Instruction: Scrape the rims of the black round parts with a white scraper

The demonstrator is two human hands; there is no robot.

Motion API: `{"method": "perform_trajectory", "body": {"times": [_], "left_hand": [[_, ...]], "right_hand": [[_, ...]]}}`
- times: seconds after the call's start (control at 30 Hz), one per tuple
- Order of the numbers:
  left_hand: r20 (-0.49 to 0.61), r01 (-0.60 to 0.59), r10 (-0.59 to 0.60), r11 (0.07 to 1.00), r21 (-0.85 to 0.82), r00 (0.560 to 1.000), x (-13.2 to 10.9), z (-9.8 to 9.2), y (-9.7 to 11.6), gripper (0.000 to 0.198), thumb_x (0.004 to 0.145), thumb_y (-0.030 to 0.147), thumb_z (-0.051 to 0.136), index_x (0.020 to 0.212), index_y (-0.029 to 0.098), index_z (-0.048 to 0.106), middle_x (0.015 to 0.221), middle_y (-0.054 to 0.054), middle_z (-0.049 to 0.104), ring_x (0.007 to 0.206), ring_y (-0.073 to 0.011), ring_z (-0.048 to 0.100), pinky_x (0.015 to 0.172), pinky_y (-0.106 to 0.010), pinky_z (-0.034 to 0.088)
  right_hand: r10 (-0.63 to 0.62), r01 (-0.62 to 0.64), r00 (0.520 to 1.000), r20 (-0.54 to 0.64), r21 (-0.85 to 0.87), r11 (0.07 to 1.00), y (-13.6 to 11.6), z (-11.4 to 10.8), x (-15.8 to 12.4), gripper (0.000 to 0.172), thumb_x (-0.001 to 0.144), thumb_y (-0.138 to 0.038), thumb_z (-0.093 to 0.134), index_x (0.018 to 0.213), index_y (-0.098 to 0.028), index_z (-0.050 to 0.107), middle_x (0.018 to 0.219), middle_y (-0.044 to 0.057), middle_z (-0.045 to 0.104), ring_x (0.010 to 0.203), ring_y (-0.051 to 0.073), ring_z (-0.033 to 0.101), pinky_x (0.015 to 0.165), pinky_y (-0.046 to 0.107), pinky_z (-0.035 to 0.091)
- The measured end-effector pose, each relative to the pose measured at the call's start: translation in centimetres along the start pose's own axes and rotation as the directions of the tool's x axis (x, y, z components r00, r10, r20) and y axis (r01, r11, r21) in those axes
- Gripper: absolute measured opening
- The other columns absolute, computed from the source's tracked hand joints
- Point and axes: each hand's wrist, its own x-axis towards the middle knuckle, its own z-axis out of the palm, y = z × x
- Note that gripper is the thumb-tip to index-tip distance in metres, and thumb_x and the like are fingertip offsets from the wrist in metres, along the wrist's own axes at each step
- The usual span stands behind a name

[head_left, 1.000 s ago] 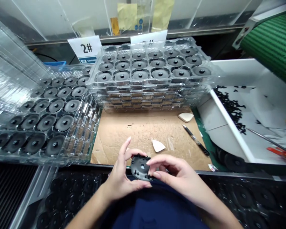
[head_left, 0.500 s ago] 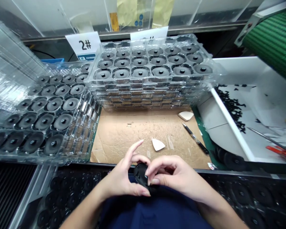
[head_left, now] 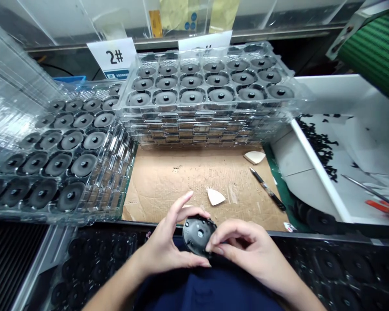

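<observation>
A round black plastic disc (head_left: 198, 234) is held between both hands low in the middle of the head view, its ribbed face turned toward me. My left hand (head_left: 168, 244) cups it from the left, with the thumb under its lower edge and the index finger raised. My right hand (head_left: 246, 248) pinches the disc's right edge with fingertips. The hands hover just in front of a brown cardboard sheet (head_left: 168, 181).
Clear blister trays full of black discs are stacked at the left (head_left: 52, 151) and at the back (head_left: 210, 90). On the cardboard lie a black pen (head_left: 267, 188) and two white wedge pieces (head_left: 215, 196). A white bin (head_left: 327, 172) with small black scraps stands right.
The disc, which was edge-on and mostly hidden by fingers half a second ago, now shows its face again. Both hands stayed in place; the view shifted slightly.
</observation>
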Motion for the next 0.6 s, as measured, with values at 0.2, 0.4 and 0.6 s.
{"method": "perform_trajectory", "body": {"times": [0.2,0.4,0.6], "left_hand": [[-0.086,-0.043,0.05,0.996,0.076,0.995,-0.1,0.3,-0.5,0.099,0.063,0.024,0.077,0.139,0.039,0.015,0.12,-0.004,0.06,0.118,-0.0233,0.051,0.106,-0.043,0.035],[-0.138,-0.016,0.03,0.994,0.104,0.99,-0.5,0.4,-0.8,0.098,0.064,0.026,0.076,0.139,0.038,0.015,0.125,-0.008,0.058,0.117,-0.0263,0.052,0.107,-0.05,0.032],[-0.119,0.076,-0.076,0.997,0.0,0.99,-0.7,1.0,-1.4,0.091,0.066,0.028,0.075,0.138,0.038,0.02,0.132,-0.007,0.054,0.121,-0.0246,0.05,0.104,-0.044,0.036]], "right_hand": [[-0.099,0.067,0.953,-0.287,-0.118,0.991,1.8,-1.0,-0.6,0.017,0.074,-0.037,0.069,0.074,-0.02,0.069,0.065,0.003,0.067,0.058,0.015,0.062,0.054,0.023,0.05],[-0.232,-0.005,0.822,-0.52,-0.413,0.911,5.1,-3.8,-0.7,0.014,0.08,-0.022,0.056,0.084,-0.021,0.069,0.096,0.008,0.063,0.076,0.019,0.06,0.057,0.027,0.047],[-0.462,0.186,0.839,-0.288,-0.646,0.74,4.4,-1.9,-2.8,0.032,0.085,-0.02,0.056,0.116,-0.029,0.06,0.101,0.005,0.059,0.091,0.018,0.056,0.079,0.029,0.045]]}}
